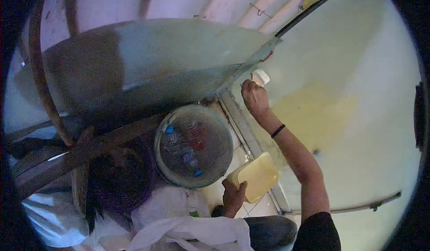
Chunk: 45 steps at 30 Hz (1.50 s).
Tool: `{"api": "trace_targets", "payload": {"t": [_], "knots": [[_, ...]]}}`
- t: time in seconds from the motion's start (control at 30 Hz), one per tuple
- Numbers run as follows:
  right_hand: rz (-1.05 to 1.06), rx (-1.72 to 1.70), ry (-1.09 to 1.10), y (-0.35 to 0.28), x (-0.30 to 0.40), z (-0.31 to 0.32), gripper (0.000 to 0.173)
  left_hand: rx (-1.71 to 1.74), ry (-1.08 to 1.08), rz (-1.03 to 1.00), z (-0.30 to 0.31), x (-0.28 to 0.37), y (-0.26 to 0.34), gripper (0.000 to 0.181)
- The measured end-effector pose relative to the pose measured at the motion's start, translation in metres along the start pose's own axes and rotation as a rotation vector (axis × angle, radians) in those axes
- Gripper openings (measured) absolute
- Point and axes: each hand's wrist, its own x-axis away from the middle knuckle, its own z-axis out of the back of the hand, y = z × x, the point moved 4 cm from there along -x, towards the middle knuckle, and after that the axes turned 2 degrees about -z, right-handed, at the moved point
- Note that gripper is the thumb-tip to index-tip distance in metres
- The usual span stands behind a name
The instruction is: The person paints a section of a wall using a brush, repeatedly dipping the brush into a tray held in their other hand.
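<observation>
My right hand [256, 98] grips a wide, flat brush [260, 77] with a whitish head, near the left edge of a pale greenish-yellow wall or panel [319, 59]. Its head appears to touch that surface, where a darker yellow patch [309, 116] shows lower down. With my left hand [233, 196] I hold a pale yellow rectangular plastic tub [258, 177] by its near-left side. The tub looks cream-yellow inside, and I cannot tell how full it is. A black band [278, 131] circles my right wrist.
Left of the tub stands a round bucket [160, 163] holding clear plastic bottles with blue caps. A purple basket [117, 197] sits beneath a wooden beam [111, 141]. A curved greenish panel [188, 49] rises behind. White cloth or sacking [201, 232] lies in front of me.
</observation>
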Motion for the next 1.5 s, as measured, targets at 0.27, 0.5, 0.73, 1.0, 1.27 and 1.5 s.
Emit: {"api": "trace_targets", "payload": {"t": [0.27,0.5,0.73,1.0,1.27,1.5], "knots": [[0.277,0.046,0.069,0.004,-0.003,-0.007,0.008,0.055,-0.024,-0.068,-0.007,-0.004,-0.012,0.074],[0.302,0.274,0.026,-0.005,-0.007,-0.036,0.005,0.032,-0.006,-0.057,0.0,-0.007,-0.017,0.078],[0.284,0.206,-0.09,-0.007,-0.009,-0.061,0.008,0.095,-0.02,-0.076,-0.008,-0.012,-0.026,0.077],[0.297,0.418,0.0,-0.007,-0.002,-0.086,0.015,0.137,0.065,-0.082,-0.009,-0.009,-0.027,0.077],[0.232,0.358,-0.045,-0.005,-0.004,-0.114,0.023,0.165,0.034,-0.044,-0.019,-0.012,-0.034,0.073],[0.199,0.105,-0.191,-0.029,-0.01,-0.131,0.02,0.208,0.078,-0.1,-0.013,-0.004,-0.015,0.071]]}}
